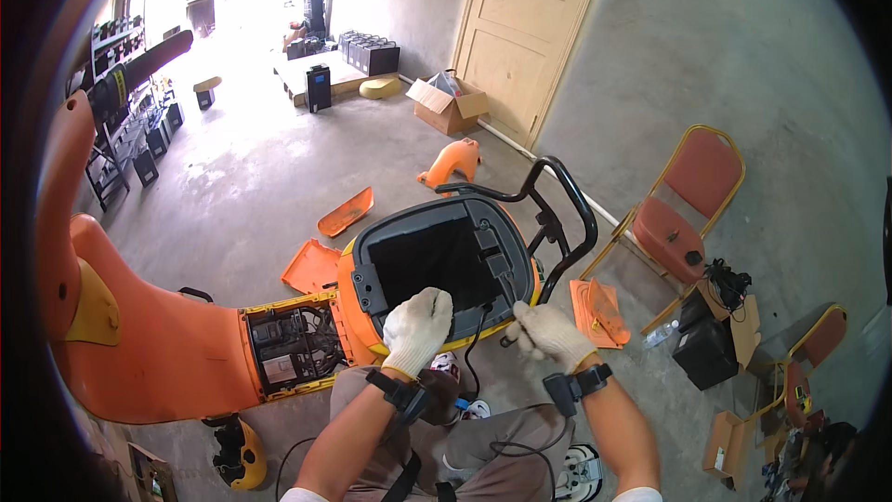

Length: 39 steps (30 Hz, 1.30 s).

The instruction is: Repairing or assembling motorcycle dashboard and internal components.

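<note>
An orange scooter (pixel 167 344) lies across my front with its seat off, baring a dark grey storage bucket (pixel 372 256) with a black hollow. Over the bucket's near edge is my left hand (pixel 417 323) in a white knitted glove, fingers curled closed; whatever they hold is hidden. My right hand (pixel 550 335), gloved the same way, is at the bucket's near right rim, fingers pinched together. I cannot make out what is in them. Between the hands a black cable (pixel 473 353) hangs over the rim. Left of the bucket, an open floorboard bay (pixel 295 349) shows wiring and electrical parts.
A black tubular grab rail (pixel 587 223) rises at the scooter's right end. Orange body panels (pixel 346 212) lie on the floor beyond. To the right stand a red folding chair (pixel 669 232), a water bottle (pixel 661 334) and a black box (pixel 703 353). A cardboard box (pixel 446 110) stands by the door.
</note>
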### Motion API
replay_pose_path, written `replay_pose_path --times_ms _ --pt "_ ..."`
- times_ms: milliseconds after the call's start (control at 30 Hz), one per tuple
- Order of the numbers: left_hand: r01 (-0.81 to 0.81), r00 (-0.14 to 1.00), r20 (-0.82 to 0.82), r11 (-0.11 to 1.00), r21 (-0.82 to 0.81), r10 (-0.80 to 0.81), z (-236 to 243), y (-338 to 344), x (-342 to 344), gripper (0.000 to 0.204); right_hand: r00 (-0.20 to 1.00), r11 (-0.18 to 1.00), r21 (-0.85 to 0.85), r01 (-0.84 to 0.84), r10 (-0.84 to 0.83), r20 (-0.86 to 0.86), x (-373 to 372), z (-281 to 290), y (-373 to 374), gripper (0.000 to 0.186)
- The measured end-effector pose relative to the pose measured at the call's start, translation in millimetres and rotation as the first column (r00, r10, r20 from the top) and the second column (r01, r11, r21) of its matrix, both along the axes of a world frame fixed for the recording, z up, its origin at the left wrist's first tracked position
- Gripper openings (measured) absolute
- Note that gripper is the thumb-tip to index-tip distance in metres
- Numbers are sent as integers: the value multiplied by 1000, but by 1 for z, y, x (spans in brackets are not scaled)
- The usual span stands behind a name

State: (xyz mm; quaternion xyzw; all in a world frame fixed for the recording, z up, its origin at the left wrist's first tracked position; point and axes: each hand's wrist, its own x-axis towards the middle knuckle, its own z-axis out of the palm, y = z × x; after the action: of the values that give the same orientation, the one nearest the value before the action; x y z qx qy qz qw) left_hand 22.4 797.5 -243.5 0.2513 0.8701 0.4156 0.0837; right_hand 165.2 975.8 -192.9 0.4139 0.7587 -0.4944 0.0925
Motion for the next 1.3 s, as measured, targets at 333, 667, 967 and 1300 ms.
replay_pose_path --times_ms 333,667,967,1300 --pt "-89 994 -59 995 47 92 -2 0 0 36 760 479 -869 -123 -517 -393 -85 -33 -32 29" --pt "7 991 -133 1000 -13 -9 -6 -3 3 40 821 935 -328 -135 -80 -565 -5 11 -60 31" --pt "-2 979 -203 995 -100 -19 -6 5 3 35 923 970 33 242 -219 -315 13 -12 15 43" --pt "39 983 -171 991 -129 -61 -4 4 4 32 996 951 310 18 10 -88 -6 -7 39 53"
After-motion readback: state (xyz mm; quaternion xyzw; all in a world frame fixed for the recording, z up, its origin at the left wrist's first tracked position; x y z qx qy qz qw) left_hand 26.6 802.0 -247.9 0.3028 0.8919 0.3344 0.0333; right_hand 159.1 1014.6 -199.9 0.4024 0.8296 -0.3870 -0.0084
